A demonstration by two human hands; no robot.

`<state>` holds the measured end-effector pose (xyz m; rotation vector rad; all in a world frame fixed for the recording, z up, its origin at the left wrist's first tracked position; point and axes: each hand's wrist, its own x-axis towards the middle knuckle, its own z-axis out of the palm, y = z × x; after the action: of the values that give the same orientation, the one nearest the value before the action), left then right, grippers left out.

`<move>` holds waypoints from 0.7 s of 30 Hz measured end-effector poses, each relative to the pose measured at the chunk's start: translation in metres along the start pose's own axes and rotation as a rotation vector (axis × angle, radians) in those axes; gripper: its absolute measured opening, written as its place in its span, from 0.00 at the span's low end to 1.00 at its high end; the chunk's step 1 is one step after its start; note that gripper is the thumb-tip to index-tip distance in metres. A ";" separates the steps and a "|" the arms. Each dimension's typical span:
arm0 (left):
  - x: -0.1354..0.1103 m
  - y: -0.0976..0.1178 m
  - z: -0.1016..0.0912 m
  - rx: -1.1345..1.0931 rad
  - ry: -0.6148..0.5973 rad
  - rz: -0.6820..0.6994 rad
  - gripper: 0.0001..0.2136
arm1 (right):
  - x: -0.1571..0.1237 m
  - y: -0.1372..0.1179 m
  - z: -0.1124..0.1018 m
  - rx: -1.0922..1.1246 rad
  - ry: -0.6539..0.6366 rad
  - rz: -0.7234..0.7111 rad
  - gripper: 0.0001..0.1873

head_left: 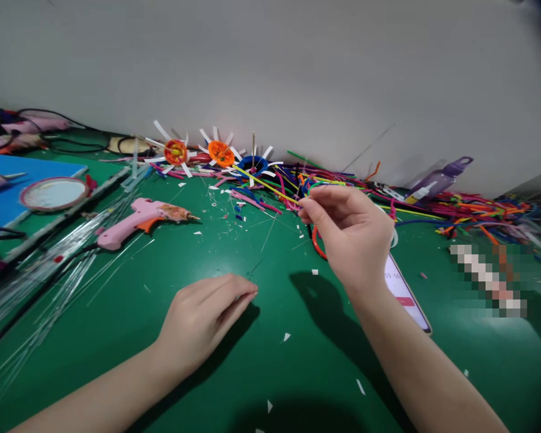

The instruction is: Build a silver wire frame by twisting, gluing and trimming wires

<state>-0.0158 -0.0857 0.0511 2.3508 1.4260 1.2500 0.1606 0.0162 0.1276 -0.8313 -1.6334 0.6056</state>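
Observation:
My left hand (207,310) is low over the green table, thumb and fingertips pinched together on a thin wire (269,231). The wire is faint and rises toward my right hand (349,231). That hand is raised further back, its thumb and index finger closed in a pinch. Behind it a fine straight end (369,146) sticks up to the right, seemingly the same wire, though the fingers hide the join. A yellow pipe cleaner (265,185) runs up to the right fingertips; whether they touch it I cannot tell.
A pink glue gun (133,222) lies left beside clear plastic strips (40,294). Spoked paper wheels (220,153) and heaped pipe cleaners (482,216) line the wall. A phone (408,294) lies under my right forearm; a purple bottle (437,180) leans behind. Paper scraps dot the table (315,361).

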 end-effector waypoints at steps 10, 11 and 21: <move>0.000 0.001 -0.001 0.023 -0.002 -0.018 0.04 | -0.053 0.006 0.013 0.199 -0.346 0.372 0.05; 0.000 0.001 -0.001 0.032 0.006 -0.019 0.04 | -0.058 0.011 0.013 0.182 -0.382 0.373 0.05; -0.001 0.000 0.001 0.061 0.010 -0.028 0.04 | -0.076 0.044 0.016 0.229 -0.362 0.517 0.08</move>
<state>-0.0157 -0.0864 0.0498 2.3571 1.5158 1.2302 0.1614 -0.0154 0.0444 -1.0198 -1.6262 1.3457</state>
